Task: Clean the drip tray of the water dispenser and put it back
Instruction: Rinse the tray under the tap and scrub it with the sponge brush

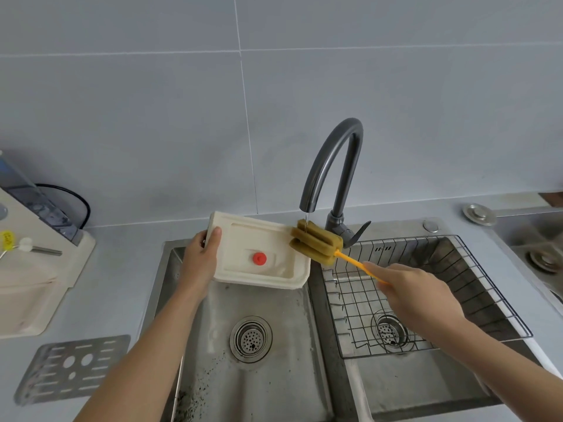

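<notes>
The left hand (199,260) gripped the white drip tray (259,254) by its left end, tilted over the left sink basin (274,376). The right hand (414,295) pinched the sponge brush (315,242) by its orange handle under the trickling faucet (333,166). A wire rack (426,300) sat in the right basin.

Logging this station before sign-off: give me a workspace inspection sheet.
Surface: grey countertop, double steel sink.
Job's things: drip tray held tilted over the left basin; sponge brush at its edge under the faucet's trickle; metal grate on the countertop.
Clutter: small tool on the water dispenser.
Hands: left hand grips the tray's end; right hand holds the brush handle.
Cables: black cable behind the dispenser.
Surroundings: grey tiled wall; wire rack in right basin.
</notes>
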Action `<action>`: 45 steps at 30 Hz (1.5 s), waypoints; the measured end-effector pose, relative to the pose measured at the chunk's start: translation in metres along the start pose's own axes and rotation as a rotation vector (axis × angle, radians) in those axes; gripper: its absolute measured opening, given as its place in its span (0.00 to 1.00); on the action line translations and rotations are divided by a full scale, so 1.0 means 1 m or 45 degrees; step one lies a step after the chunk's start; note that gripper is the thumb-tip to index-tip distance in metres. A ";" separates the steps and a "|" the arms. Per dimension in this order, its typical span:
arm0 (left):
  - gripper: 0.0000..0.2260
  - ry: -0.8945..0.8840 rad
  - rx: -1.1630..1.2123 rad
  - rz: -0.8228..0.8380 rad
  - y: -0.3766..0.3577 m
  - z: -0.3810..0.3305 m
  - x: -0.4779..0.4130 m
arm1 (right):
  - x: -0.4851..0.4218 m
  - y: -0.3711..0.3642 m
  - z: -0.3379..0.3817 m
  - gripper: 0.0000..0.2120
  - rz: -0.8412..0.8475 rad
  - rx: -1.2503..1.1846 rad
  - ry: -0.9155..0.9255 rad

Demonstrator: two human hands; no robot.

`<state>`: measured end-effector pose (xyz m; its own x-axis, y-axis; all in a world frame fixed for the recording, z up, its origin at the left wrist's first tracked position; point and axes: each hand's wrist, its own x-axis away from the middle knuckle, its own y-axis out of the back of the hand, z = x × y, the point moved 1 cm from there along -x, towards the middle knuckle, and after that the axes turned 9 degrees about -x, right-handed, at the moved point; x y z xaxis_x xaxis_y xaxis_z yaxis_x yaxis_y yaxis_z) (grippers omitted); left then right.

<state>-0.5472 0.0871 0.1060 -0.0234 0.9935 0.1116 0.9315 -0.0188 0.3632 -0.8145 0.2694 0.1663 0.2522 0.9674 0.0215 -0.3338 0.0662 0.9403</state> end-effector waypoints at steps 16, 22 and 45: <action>0.19 0.112 0.125 -0.143 -0.009 0.008 -0.005 | 0.038 -0.008 -0.018 0.17 0.317 0.081 -0.106; 0.14 0.237 0.175 -0.129 -0.016 0.019 -0.004 | 0.035 -0.010 -0.060 0.16 0.230 -0.353 -0.401; 0.12 0.442 0.291 0.098 -0.030 0.015 0.014 | -0.009 -0.173 -0.059 0.10 0.165 -0.708 -0.913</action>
<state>-0.5705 0.1035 0.0828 -0.0353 0.8924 0.4499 0.9909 -0.0270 0.1315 -0.8121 0.2635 -0.0166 0.6238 0.6041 0.4959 -0.7411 0.2556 0.6208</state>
